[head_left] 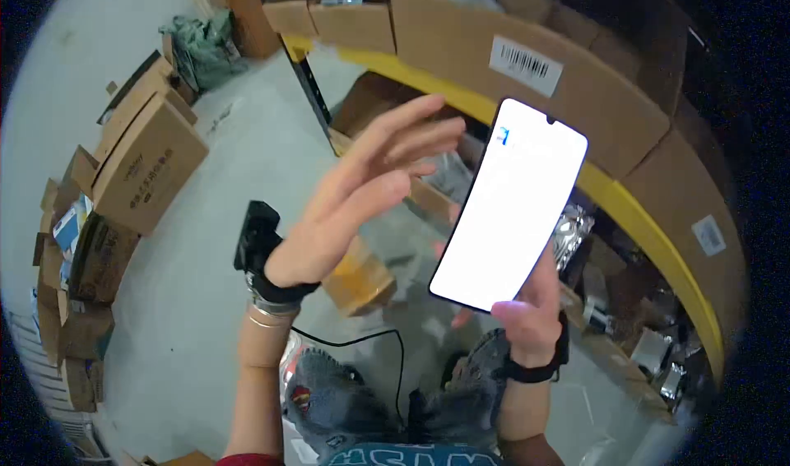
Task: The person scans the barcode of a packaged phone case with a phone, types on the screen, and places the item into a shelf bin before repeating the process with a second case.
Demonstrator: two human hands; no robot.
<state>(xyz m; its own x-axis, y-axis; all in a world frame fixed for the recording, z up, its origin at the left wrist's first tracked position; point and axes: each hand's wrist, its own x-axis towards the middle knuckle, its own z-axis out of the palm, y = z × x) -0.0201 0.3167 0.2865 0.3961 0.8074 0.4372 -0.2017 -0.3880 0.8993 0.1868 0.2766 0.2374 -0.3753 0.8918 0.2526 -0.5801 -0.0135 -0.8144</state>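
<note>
A smartphone (pixel 514 207) with a bright, nearly white screen is held upright and tilted in my right hand (pixel 531 322). The thumb lies over its lower edge, and the other fingers are mostly hidden behind it. To the left of the phone, my left hand (pixel 362 186) is raised with its fingers stretched out and apart, holding nothing. A gap shows between those fingertips and the phone. Dark straps circle both wrists, and a black device (pixel 257 236) sits on the left one.
A shelf with a yellow beam (pixel 658 227) carries cardboard boxes (pixel 527 63) in front and to the right. Foil-wrapped items (pixel 572 236) lie on its lower level. More cartons (pixel 148 166) line the left side. A small taped box (pixel 358 281) and a black cable (pixel 354 340) are below my hands.
</note>
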